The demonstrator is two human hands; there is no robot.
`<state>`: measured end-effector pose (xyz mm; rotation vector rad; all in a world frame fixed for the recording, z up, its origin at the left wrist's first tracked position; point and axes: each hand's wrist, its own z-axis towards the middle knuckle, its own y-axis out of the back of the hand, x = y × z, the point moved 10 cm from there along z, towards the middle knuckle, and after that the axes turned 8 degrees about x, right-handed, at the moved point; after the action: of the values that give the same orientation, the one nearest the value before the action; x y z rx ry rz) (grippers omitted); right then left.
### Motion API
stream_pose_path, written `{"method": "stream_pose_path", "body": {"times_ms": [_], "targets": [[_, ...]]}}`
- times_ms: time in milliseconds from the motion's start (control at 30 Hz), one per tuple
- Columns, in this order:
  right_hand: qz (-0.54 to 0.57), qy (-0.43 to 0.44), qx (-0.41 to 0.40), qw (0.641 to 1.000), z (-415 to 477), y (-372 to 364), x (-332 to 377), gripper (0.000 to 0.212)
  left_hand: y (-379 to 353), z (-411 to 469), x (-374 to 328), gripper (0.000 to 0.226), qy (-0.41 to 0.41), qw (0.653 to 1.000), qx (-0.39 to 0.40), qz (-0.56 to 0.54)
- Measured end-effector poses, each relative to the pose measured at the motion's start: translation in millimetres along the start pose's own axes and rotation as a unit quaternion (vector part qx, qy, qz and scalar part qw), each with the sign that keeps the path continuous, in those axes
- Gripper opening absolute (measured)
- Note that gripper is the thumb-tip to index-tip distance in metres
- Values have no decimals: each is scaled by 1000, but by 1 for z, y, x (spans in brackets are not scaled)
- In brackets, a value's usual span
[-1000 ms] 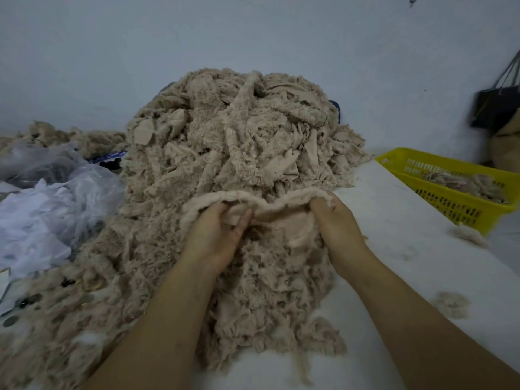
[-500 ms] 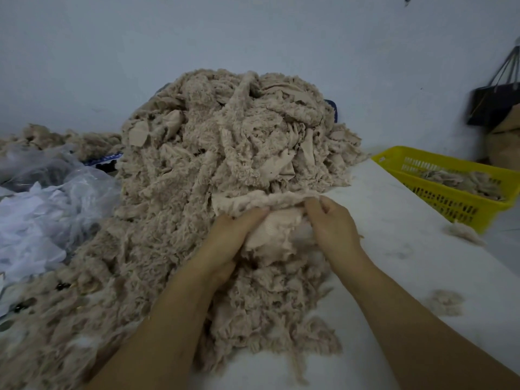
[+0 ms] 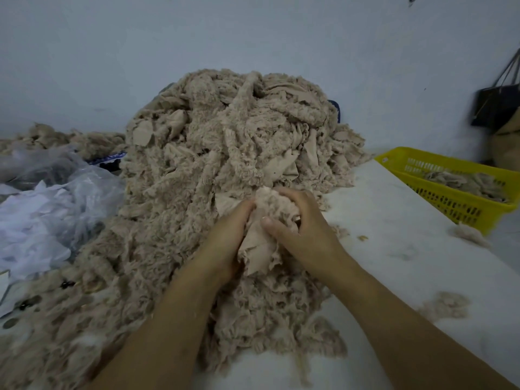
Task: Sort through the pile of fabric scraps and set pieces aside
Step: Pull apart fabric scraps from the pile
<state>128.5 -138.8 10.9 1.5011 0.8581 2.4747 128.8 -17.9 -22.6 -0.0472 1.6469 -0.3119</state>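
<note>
Fabric scraps pile [image 3: 225, 153] fills the centre of the frame on the white table [image 3: 394, 249]. At its lower front, a bunched beige piece [image 3: 270, 220] is gripped from both sides: the left hand [image 3: 225, 237] curls its fingers [image 3: 242, 209] round the left side, and the right hand [image 3: 306, 226] wraps its fingers and thumb over the right. A yellow basket [image 3: 455, 205] at the right edge holds more scraps.

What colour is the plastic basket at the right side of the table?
The basket is bright yellow, seen in the head view.
</note>
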Motion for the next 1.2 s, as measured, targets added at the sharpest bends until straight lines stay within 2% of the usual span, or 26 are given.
{"method": "stream_pose_path", "body": {"times_ms": [67, 100, 133, 233, 267, 333, 400, 467, 600, 667, 767, 900, 967, 1033, 1100, 1200], "targets": [[-31, 12, -11, 999, 1, 4, 1, 36, -1, -2, 1, 36, 4, 997, -8, 71], [-28, 1, -20, 999, 1, 9, -3, 21, -6, -4, -1, 37, 7, 994, 3, 113], [-10, -22, -42, 999, 0, 15, -9, 16, -13, -6, -2, 41, 12, 989, 27, 147], [72, -125, -152, 978, -8, 40, -38, 35, -18, -6, 5, 89, 26, 980, 69, 183], [92, -148, -181, 968, -11, 46, -44, 43, -19, -6, 6, 89, 28, 979, 77, 189], [123, -181, -203, 954, -13, 50, -53, 51, -24, -7, 10, 61, 23, 976, 103, 191], [141, -219, -200, 945, -14, 48, -61, 50, -27, -8, 8, 28, 12, 982, 108, 157], [162, -243, -189, 938, -15, 44, -69, 45, -21, -4, 5, 12, -9, 987, 83, 136], [198, -287, -191, 917, -17, 40, -78, 43, -12, -2, 4, 31, -5, 992, 47, 113], [251, -306, -202, 896, -21, 39, -86, 43, -16, -4, 5, 31, 9, 991, 64, 119], [302, -326, -207, 871, -23, 35, -96, 48, -20, -6, 5, 40, 12, 994, 78, 72], [406, -285, -239, 835, -23, 42, -99, 57, -18, -9, -10, 26, -20, 993, 105, -58], [401, -249, -240, 848, -22, 55, -101, 61, -12, -10, -21, 17, -53, 983, 110, -137], [332, -239, -213, 887, -18, 60, -101, 55, -6, -10, -21, 17, -46, 979, 83, -182], [271, -228, -149, 923, -10, 45, -88, 47, -3, -8, -17, 18, -40, 980, 58, -188], [220, -184, -43, 957, -1, 14, -63, 52, -7, -6, -14, 19, -41, 980, 57, -186]]}}
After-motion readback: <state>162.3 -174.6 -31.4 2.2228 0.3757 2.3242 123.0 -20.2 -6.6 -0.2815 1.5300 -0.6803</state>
